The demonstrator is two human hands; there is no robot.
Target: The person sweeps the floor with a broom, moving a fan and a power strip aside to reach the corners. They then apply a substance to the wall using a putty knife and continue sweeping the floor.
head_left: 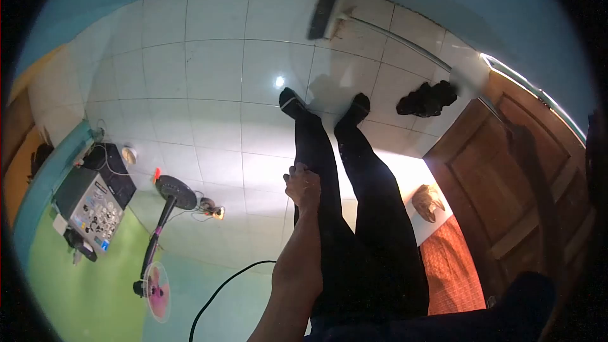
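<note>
A broom with dark bristles (324,11) touches the tiled floor near the far wall, its head blurred. Its pale handle (405,40) slants down to the right. My right hand (519,134), dark in shadow, is closed around the handle's near end, in front of the wooden door. My left hand (303,183) is in front of my dark-clothed leg, fingers curled in and nothing visible in them. A crumpled black cloth (427,99) lies on the floor below the handle, right of my feet.
A standing fan (157,291) with a round black base (176,192) is at the left, beside a power strip (217,212) and a sticker-covered case (98,212). The wooden door (500,164), a brown bag (427,202) and an orange mat (451,266) are at the right.
</note>
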